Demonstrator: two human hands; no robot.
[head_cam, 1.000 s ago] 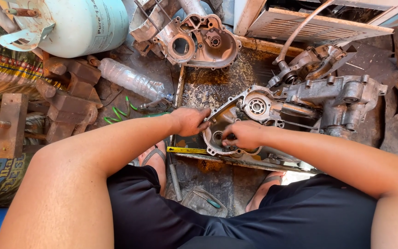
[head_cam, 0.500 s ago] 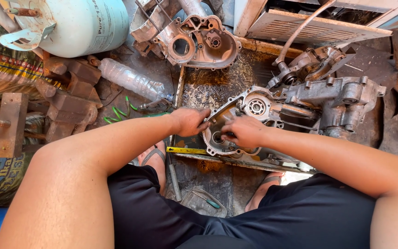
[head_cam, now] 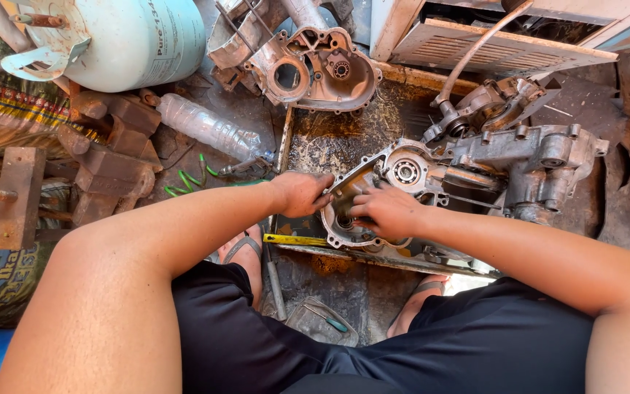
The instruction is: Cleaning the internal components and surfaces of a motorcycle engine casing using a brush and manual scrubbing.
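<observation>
the engine case [head_cam: 432, 182] lies in a rusty metal tray [head_cam: 329, 138], in front of the person's knees. the left hand [head_cam: 302, 194] has its fingers curled tight on the case's near left rim. the right hand [head_cam: 386, 210] rests just beside it on the round opening, fingers bent narrow; what they pinch cannot be told. a plastic bottle [head_cam: 209, 128] lies left of the case, a second casing [head_cam: 315, 69] beyond it

Left hand [head_cam: 302, 193] fingers now slightly further onto the engine case [head_cam: 373, 197] rim, seemingly.
</observation>
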